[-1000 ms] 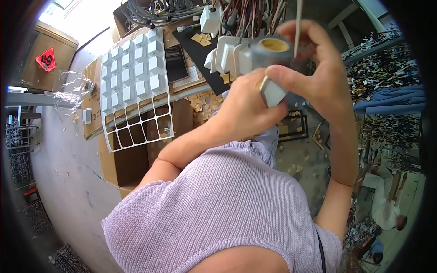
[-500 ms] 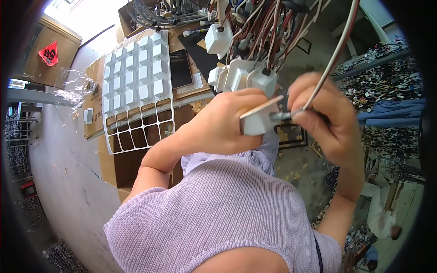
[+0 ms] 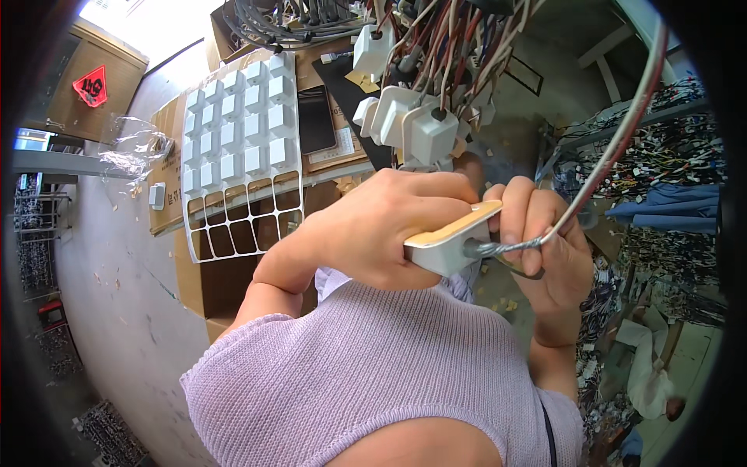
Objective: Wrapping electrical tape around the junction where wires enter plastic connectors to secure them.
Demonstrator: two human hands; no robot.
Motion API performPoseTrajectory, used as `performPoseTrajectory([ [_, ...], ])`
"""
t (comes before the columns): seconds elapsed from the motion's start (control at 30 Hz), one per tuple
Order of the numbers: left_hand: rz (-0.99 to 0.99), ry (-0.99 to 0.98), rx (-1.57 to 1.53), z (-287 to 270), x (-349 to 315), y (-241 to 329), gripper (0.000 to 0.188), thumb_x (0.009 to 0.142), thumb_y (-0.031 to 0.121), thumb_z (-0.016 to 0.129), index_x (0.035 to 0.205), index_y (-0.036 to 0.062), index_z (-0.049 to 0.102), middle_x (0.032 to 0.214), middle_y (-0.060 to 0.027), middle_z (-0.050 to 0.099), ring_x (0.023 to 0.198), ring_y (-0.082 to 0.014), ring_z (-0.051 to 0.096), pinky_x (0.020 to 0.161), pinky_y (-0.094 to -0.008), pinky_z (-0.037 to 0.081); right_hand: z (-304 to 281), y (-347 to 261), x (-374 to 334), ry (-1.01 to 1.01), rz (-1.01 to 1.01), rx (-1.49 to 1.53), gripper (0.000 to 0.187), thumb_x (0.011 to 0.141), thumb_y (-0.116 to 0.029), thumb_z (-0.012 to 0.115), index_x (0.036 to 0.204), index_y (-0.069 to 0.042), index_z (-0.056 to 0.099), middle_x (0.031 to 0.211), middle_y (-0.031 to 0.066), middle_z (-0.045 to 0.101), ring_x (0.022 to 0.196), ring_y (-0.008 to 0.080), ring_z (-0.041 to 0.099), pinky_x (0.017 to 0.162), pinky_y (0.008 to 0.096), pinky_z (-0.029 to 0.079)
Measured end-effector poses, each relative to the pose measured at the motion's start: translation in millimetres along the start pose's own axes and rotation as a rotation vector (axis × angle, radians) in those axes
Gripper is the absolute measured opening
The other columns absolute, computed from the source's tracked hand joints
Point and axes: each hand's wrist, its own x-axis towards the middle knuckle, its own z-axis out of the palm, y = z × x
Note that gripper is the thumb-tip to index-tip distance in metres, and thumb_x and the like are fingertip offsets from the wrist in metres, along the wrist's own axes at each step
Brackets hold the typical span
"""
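Observation:
Wrapped around a small white plastic housing in front of my chest is my left hand. The housing has a flared rim with a yellowish backing facing up. A grey twisted cable end enters its side. Close beside it, my right hand is closed with its fingertips on the cable, touching or nearly touching the housing's rim. From that grip a white and dark red wire arcs up to the upper right. Similar white housings hang on wires just beyond my hands.
A sheet of white square caps, its near cells just open frames, lies on a cardboard box at left. Next to it is a dark phone. Bundled wires hang at top centre. Racks of cables and blue cloth stand right.
The housing has tilted, so its yellowish backing now shows. My right hand has moved left and down, nearer the housing, and the wire's arc has swung right.

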Motion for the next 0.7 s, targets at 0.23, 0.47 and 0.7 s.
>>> performPoseTrajectory([
  [0.23,-0.035,-0.111,0.439,-7.9,5.8,11.5,0.038,0.056,0.011,0.073,0.092,0.0011,0.064,0.094,-0.0120,0.061,0.070,-0.0261,0.064,0.055,-0.0329,0.050,-3.5,-17.1,-7.1,0.048,0.092,0.001,0.033,0.093,-0.030,0.057,0.073,-0.005,0.057,0.088,0.0072,0.052,0.080,0.0125,0.046,0.074,0.0256,0.035],
  [0.47,0.097,-0.070,0.757,-10.3,10.2,27.3,0.032,0.062,0.026,0.075,0.081,0.0050,0.061,0.093,-0.0106,0.062,0.070,-0.0221,0.064,0.049,-0.0301,0.050,4.8,-36.3,-16.4,0.136,0.147,-0.007,0.033,0.091,-0.029,0.058,0.069,-0.005,0.056,0.087,0.0073,0.053,0.080,0.0129,0.047,0.076,0.0252,0.036],
  [0.7,0.241,-0.181,0.842,-2.2,-7.1,21.6,0.019,0.066,0.015,0.067,0.078,0.0034,0.056,0.085,-0.0071,0.051,0.071,-0.0166,0.056,0.043,-0.0256,0.047,-2.0,-53.0,-42.8,0.126,-0.027,-0.515,0.016,0.088,-0.019,0.059,0.081,-0.005,0.060,0.095,0.0105,0.056,0.103,0.0189,0.047,0.096,0.0328,0.036],
])
